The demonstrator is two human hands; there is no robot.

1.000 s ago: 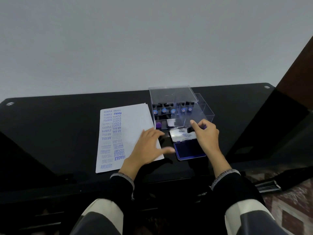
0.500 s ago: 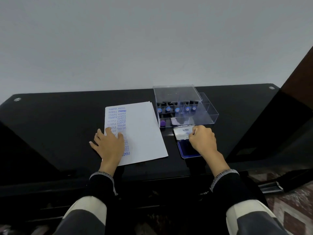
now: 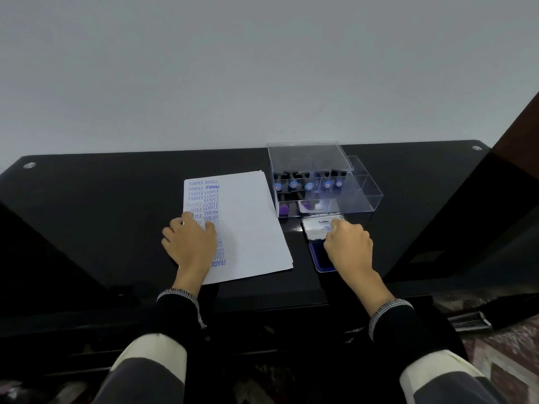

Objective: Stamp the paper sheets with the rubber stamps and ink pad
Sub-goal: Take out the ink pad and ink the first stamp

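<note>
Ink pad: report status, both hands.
Left hand flat on paper sheets. Right hand curled over open ink pad; stamp unseen. Nothing blocking.

So the paper sheets [image 3: 248,225] sit mid-frame on the tabletop [image 3: 102,205]. Right of them is the stamp box [image 3: 358,196], stamps [image 3: 293,185] inside, toward the back. The ink pad [image 3: 319,246] lies just below the box. Left hand [image 3: 191,243] rests on the sheets' left edge, right hand [image 3: 348,243] over the pad.
</note>
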